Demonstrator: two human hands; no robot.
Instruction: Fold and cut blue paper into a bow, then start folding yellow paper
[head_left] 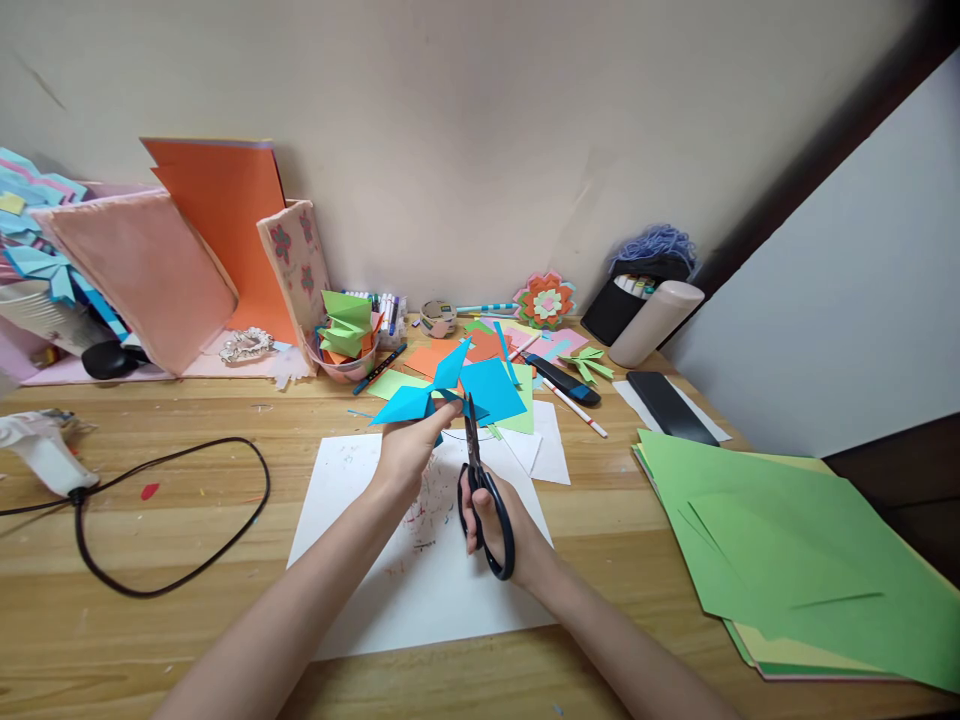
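My left hand [409,447] is closed on a folded blue paper shape [412,402] with pointed, petal-like arms, held above a white sheet [360,590]. Black-handled scissors [500,530] are in my right hand [517,530], with thumb and fingers through the loops. Their blades point away from me and meet the right side of the blue paper beside my left fingertips. Whether the blades are cutting into it cannot be made out. Behind the folded shape lies a flat blue paper square [495,390].
A glue gun [49,455] with a looped black cord lies left. Green paper sheets [795,550] are stacked right, near a black phone [671,408]. Paper scraps, a craft knife [562,378] and a bowl [349,368] of folded paper sit toward the wall.
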